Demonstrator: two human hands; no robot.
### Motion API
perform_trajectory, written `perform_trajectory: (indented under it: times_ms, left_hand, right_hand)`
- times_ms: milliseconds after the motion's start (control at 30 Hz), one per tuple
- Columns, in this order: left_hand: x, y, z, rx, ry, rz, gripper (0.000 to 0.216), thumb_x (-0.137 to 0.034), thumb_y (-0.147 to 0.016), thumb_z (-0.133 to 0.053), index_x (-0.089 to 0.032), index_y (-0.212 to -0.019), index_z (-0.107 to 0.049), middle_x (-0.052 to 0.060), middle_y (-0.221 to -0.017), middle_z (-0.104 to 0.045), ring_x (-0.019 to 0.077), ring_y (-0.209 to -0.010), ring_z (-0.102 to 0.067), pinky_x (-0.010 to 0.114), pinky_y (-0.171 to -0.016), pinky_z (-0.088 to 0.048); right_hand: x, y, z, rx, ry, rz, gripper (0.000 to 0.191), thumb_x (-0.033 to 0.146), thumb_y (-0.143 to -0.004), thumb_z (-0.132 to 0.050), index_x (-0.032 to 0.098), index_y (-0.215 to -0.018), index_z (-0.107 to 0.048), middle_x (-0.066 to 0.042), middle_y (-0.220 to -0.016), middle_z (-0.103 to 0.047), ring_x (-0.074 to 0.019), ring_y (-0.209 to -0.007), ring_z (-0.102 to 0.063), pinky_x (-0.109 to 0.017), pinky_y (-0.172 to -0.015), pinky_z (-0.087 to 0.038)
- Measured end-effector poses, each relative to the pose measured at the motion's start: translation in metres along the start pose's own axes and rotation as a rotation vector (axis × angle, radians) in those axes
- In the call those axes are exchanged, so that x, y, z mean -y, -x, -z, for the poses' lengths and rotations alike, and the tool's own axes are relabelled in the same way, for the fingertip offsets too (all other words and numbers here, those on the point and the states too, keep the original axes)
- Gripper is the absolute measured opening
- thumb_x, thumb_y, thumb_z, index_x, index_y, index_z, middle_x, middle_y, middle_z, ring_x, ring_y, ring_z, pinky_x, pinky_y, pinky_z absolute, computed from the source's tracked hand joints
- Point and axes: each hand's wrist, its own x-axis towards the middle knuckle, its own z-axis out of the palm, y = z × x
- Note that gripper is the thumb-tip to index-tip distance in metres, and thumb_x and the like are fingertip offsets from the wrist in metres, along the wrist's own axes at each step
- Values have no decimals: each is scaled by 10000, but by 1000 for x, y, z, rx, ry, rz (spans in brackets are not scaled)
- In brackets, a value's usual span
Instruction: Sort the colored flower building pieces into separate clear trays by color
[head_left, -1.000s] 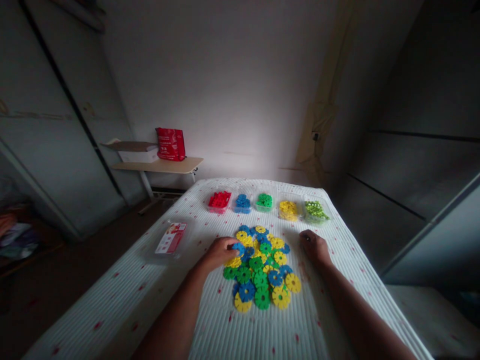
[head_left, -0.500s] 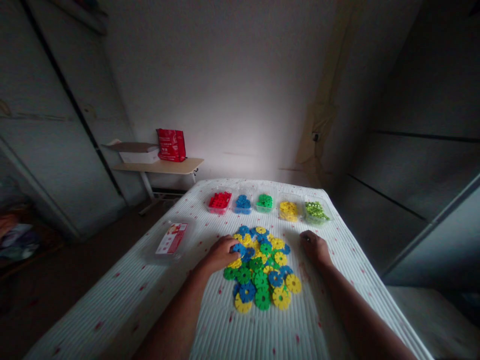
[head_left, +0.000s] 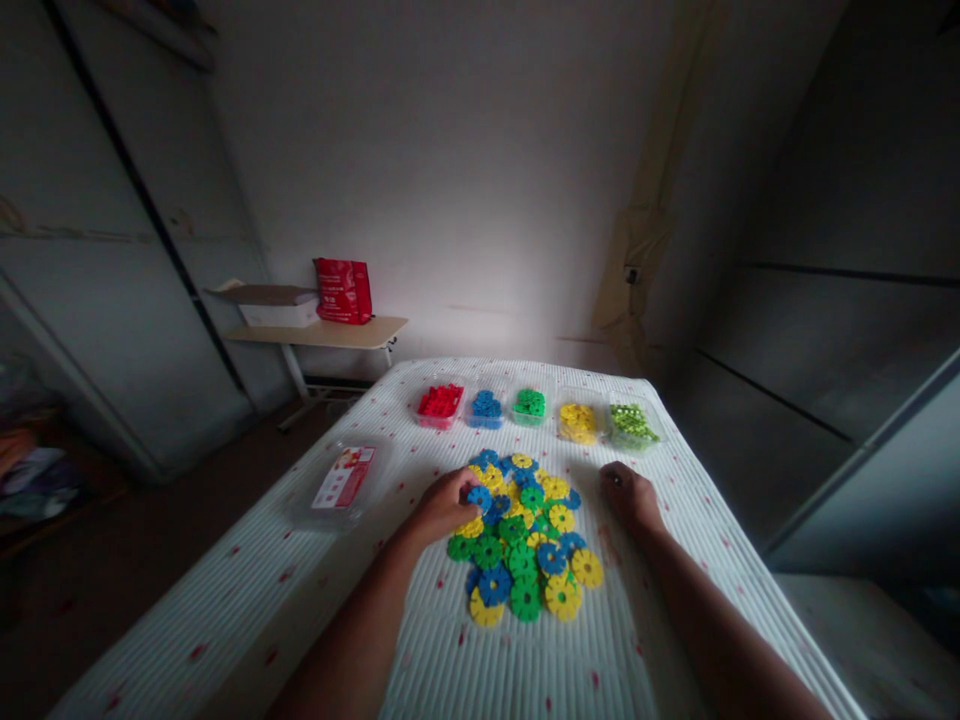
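Note:
A loose pile of notched plastic discs in green, blue and yellow (head_left: 520,557) lies on the white ribbed tablecloth (head_left: 442,660). At the pile's upper left edge, my left hand (head_left: 448,503) pinches a blue notched disc (head_left: 479,499) between thumb and fingers, the disc tipped up toward me. My right hand (head_left: 630,492) rests on the cloth to the right of the pile, apart from it, with its fingers curled in. Whether anything sits inside those curled fingers is hidden.
Along the far edge stand clear tubs of red pieces (head_left: 441,402), blue pieces (head_left: 486,408), green pieces (head_left: 529,404), yellow pieces (head_left: 577,422) and light green pieces (head_left: 632,424). A clear labelled plastic container (head_left: 343,480) lies at left. Behind, a side table (head_left: 352,333) holds a red bag (head_left: 343,291).
The blue disc in my left hand has tilted up slightly and shows more of its face. My right hand has stayed in place.

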Motion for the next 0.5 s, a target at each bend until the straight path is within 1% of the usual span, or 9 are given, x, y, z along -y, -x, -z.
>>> perform_trajectory:
  times_ms: [100, 167, 233, 300, 367, 433, 500]
  left_hand:
    - [-1, -1, 0, 10, 157, 24, 212, -152, -560, -556, -171, -766, -510, -46, -659, -526, 108, -628, -494, 202, -573, -375]
    - [-5, -2, 2, -13, 219, 31, 157, -166, -553, -559, -170, -692, -487, -57, -600, -485, 94, -585, -464, 196, -548, -354]
    - [-8, -2, 5, -37, 281, 32, 133, -195, -555, -569, -167, -653, -484, -57, -576, -480, 88, -567, -458, 193, -537, -348]
    - [-9, -2, 8, -35, 362, 51, 150, -229, -560, -580, -163, -667, -497, -54, -568, -503, 84, -540, -465, 191, -514, -349]
    - [-10, -4, 12, -10, 422, 104, 176, -255, -567, -586, -160, -692, -506, -58, -530, -515, 75, -472, -456, 187, -467, -340]
    - [-12, -9, 17, 27, 424, 176, 189, -261, -566, -596, -155, -702, -517, -65, -461, -505, 71, -397, -432, 180, -416, -317]
    - [-18, -21, 25, 35, 418, 218, 188, -244, -567, -614, -146, -705, -533, -66, -421, -496, 71, -361, -428, 172, -387, -307]
  right_hand:
    - [-3, 0, -1, 12, 0, 8, 238, 287, -707, -411, 198, -769, -623, -42, -755, -678, -177, -695, -621, -239, -638, -440]
    - [-3, 0, -1, 25, -3, 2, 238, 290, -712, -409, 198, -769, -621, -41, -755, -678, -176, -699, -622, -235, -636, -439]
    - [-2, 0, 0, 32, -9, -4, 236, 291, -711, -413, 198, -767, -622, -42, -755, -679, -174, -700, -622, -233, -637, -439]
    - [0, 0, 1, 28, -17, -8, 230, 290, -707, -421, 200, -764, -624, -41, -753, -680, -171, -698, -621, -230, -636, -438]
    - [2, 0, 2, 23, -18, -14, 222, 286, -702, -427, 203, -757, -625, -38, -743, -679, -168, -693, -619, -226, -629, -434]
    - [2, 0, 2, 21, -12, -21, 218, 281, -699, -428, 203, -749, -625, -36, -736, -676, -165, -688, -616, -225, -625, -430]
    - [2, -1, 1, 24, -9, -21, 221, 281, -700, -426, 195, -747, -623, -40, -736, -673, -166, -685, -613, -230, -629, -429]
